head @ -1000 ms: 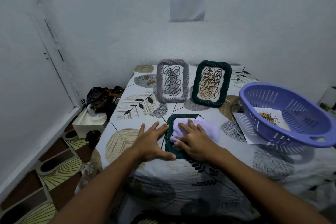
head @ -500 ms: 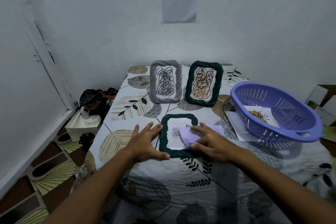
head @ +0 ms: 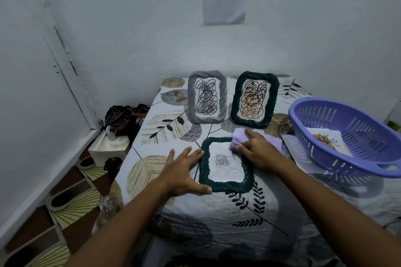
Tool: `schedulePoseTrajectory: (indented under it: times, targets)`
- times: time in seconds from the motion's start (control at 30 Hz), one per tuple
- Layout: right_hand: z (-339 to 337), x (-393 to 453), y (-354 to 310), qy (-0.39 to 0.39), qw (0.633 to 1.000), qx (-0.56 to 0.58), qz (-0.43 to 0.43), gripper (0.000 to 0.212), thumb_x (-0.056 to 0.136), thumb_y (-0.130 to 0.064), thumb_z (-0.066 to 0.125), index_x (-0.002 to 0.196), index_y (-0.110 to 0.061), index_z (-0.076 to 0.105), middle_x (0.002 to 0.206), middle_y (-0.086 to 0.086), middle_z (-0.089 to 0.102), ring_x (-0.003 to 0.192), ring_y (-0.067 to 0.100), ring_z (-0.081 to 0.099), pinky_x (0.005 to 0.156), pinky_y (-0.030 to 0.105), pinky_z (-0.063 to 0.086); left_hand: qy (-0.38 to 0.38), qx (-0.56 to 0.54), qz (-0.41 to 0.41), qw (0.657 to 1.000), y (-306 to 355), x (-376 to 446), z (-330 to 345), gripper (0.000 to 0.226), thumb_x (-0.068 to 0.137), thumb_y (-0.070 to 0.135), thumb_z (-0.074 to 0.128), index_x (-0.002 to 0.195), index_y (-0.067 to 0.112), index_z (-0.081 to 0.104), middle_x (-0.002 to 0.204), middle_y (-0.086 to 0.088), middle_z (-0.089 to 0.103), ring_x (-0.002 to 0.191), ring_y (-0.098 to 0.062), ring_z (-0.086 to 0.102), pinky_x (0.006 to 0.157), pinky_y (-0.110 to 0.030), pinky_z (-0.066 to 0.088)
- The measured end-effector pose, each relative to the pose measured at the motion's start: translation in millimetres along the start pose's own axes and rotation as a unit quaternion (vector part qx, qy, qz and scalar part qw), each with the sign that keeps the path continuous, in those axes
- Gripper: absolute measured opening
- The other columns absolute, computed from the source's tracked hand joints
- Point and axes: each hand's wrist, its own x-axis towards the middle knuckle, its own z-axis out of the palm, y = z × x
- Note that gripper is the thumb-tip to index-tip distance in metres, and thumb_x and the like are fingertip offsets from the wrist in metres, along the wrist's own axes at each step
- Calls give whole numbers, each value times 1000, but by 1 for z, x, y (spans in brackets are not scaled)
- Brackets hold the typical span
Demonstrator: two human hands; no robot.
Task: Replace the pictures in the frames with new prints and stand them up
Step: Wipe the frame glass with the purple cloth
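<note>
A dark green frame (head: 225, 185) lies flat on the table with a grey rose print under its glass. My left hand (head: 184, 171) rests flat against the frame's left edge, fingers spread. My right hand (head: 258, 151) presses a folded lilac cloth (head: 238, 138) onto the frame's upper right corner. Behind, a grey frame (head: 207, 96) and a second dark green frame (head: 253, 99) stand upright, each showing a scribble drawing.
A purple plastic basket (head: 347, 136) at the right holds a print of a brown flower (head: 325, 138) and sits on white paper (head: 288, 143). The wall is close behind the table. A tissue box (head: 108, 147) and a dark bag (head: 123, 117) sit on the floor at left.
My right hand has slid the lilac cloth from the frame's middle up to its upper right corner, uncovering the rose print. My left hand has stayed at the frame's left edge.
</note>
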Motion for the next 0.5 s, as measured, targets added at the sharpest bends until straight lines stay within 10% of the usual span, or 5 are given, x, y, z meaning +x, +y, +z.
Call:
schedulePoseTrajectory:
  times: [0.5]
  targets:
    - [20,-57,-8,20,998,25,-61,51,96,-50,38,113,-16,71,154,6,32,138,23,30,112,37,26,10,6,-8,1000,2,-1,0,128,49,92,46,154,27,11,160,12,8,146,-5,-6,116,-47,-17]
